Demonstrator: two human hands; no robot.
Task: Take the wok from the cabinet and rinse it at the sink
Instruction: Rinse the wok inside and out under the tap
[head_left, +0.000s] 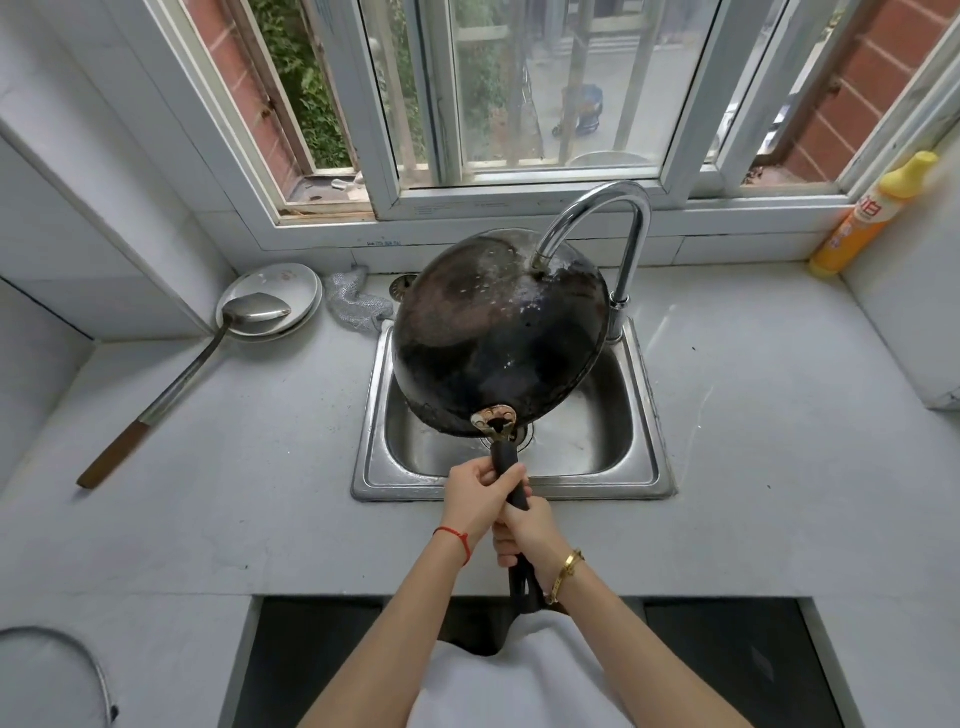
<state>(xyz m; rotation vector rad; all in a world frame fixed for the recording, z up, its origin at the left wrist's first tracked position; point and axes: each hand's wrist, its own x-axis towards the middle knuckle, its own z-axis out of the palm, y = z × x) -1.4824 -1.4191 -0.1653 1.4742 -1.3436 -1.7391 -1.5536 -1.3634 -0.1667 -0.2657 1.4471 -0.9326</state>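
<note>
— Two hands are sharing one thin handle, so what is going wrong first?
— Probably wet slipping. The wok is tipping bottom-up over the sink, its rim just beside the tap; a twist could be knocking it there or splashing the counter.
— And the grip?
— The left hand is wrapping the handle near the wok, the right hand is curling round it lower; water seems to be running, though I'm not sure.

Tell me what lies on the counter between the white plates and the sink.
In the head view, a crumpled silvery mesh scrubber lies between the stacked white plates and the sink, against its back left corner.
</note>
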